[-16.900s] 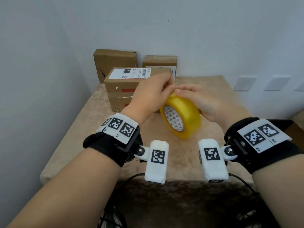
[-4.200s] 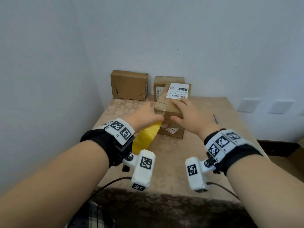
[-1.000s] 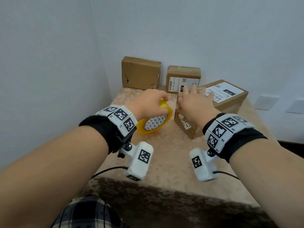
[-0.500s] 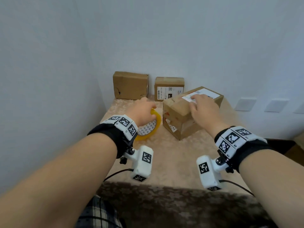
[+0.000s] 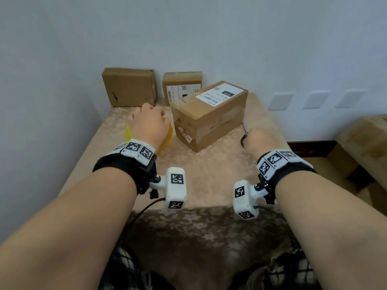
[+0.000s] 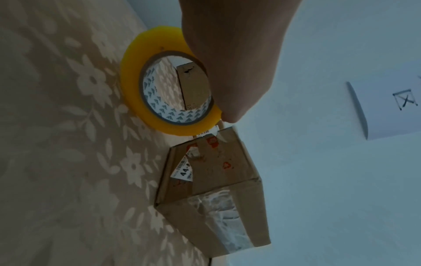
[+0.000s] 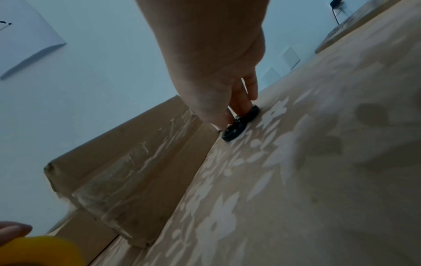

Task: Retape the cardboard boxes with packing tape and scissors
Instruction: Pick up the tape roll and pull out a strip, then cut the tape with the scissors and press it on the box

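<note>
A brown cardboard box (image 5: 209, 116) with a white label on top lies askew mid-table; wrinkled clear tape runs along its side (image 7: 127, 176) and end (image 6: 212, 189). A yellow roll of packing tape (image 5: 168, 135) stands on edge to its left, and my left hand (image 5: 149, 124) grips the roll (image 6: 136, 93) from above. Right of the box lie the scissors (image 5: 244, 128), their blade pointing away from me. My right hand (image 5: 258, 139) is down on them, fingers curled round the black handle loops (image 7: 240, 124).
Two more cardboard boxes (image 5: 129, 87) (image 5: 182, 85) stand against the back wall. The table (image 5: 205, 178) has a beige flowered cloth, with a wall close on the left. Off the right edge sit an open carton (image 5: 343, 164) and another beige surface (image 5: 364, 135).
My right hand has left the top of the box and dropped to the scissors on its right. The left hand stays on the tape roll.
</note>
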### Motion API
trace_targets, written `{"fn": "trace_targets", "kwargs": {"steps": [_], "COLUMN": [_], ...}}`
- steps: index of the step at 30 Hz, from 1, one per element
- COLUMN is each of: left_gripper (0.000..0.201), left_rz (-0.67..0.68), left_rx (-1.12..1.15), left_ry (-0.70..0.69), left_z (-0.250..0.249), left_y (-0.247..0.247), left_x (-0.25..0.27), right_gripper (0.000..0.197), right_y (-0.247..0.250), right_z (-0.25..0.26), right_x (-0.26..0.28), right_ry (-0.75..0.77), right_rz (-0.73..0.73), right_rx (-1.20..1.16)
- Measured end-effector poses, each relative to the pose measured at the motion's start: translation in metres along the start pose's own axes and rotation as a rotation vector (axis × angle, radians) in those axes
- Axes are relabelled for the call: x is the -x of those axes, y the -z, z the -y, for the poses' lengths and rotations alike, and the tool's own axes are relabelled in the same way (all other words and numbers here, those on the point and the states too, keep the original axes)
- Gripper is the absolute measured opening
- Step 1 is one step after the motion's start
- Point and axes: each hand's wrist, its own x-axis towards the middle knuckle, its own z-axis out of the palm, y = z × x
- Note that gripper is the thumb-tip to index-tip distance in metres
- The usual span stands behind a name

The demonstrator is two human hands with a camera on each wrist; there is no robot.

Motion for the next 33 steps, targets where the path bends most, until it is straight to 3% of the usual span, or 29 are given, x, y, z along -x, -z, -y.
{"fn": "trace_targets", "kwargs": {"steps": [6,8,10,12,14,18,20,21,22,24,25,28,31,33], "left_gripper": [0.030,0.027,0.027,0.026,0.021,0.013,0.024,0.024,0.020,0.013,0.013,0.017,0.015,0.016], "left_rz": [-0.014,0.002,0.050,0.110,0.162,0.265,0.331,0.361,0.383,0.420,0.429,0.423,0.408,0.394], "left_rx": [0.028,0.050,0.084,0.117,0.156,0.250,0.276,0.271,0.269,0.283,0.302,0.358,0.365,0.370], "left_ry": [0.000,-0.001,0.001,-0.007,-0.019,-0.017,-0.015,-0.024,-0.033,-0.033,-0.033,-0.066,-0.090,-0.092], "left_z": [0.005,0.008,0.010,0.010,0.010,0.011,0.012,0.012,0.014,0.018,0.019,0.025,0.026,0.026], "left_y": [-0.001,0.001,0.006,0.012,0.019,0.029,0.031,0.030,0.030,0.030,0.030,0.032,0.034,0.033], "left_x": [0.000,-0.002,-0.007,-0.013,-0.018,-0.028,-0.032,-0.034,-0.035,-0.034,-0.034,-0.032,-0.030,-0.029], "right_gripper": [0.033,0.040,0.045,0.048,0.050,0.040,0.023,0.012,0.020,0.060,0.069,0.046,0.056,0.057], "right_y": [0.000,0.001,0.007,0.014,0.024,0.047,0.061,0.066,0.071,0.077,0.079,0.083,0.091,0.094], "right_z": [0.001,0.001,0.006,0.016,0.032,0.077,0.100,0.108,0.114,0.114,0.111,0.097,0.087,0.086], "right_x": [0.001,0.000,0.007,0.019,0.030,0.043,0.048,0.049,0.051,0.050,0.048,0.042,0.041,0.042], "right_ry": [-0.079,-0.161,-0.208,-0.159,0.014,0.403,0.444,0.417,0.397,0.328,0.276,0.101,0.098,0.058], "right_rz": [-0.072,-0.121,-0.259,-0.413,-0.440,-0.080,0.133,0.237,0.343,0.538,0.627,0.793,0.860,0.847], "right_rx": [-0.085,-0.265,-0.552,-0.813,-0.975,-0.952,-0.850,-0.797,-0.738,-0.650,-0.642,-0.646,-0.406,-0.366]}}
